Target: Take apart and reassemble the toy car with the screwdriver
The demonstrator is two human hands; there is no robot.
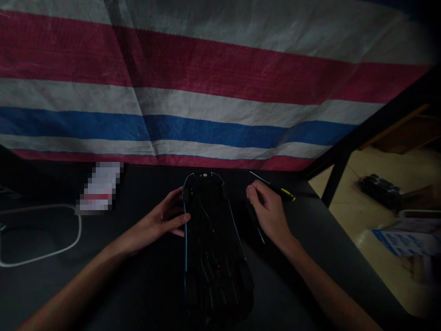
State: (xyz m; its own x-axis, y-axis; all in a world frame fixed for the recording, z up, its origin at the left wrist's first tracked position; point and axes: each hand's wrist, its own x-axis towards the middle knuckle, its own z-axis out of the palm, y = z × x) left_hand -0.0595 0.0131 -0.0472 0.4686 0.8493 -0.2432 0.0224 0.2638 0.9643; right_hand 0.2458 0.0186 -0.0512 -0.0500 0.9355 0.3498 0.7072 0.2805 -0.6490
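Note:
An upside-down toy car (215, 239) lies on the dark table, its black underside and wheels facing up and a thin blue edge showing along its sides. My left hand (170, 218) grips the car's left side, the thumb over the edge and the other fingers partly hidden by the body. To the right of the car, my right hand (267, 207) is closed around a dark screwdriver (257, 225), whose metal shaft points down toward me, apart from the car. Just beyond that hand rests a second screwdriver (284, 193) with a black and yellow handle.
At the table's left are a blurred-out pale item (101, 188) and a looped white cable (81, 230). A striped red, white and blue tarp (206, 92) hangs behind. Past the table's right edge, a dark object (381, 191) and a blue-white package (403, 241) are seen.

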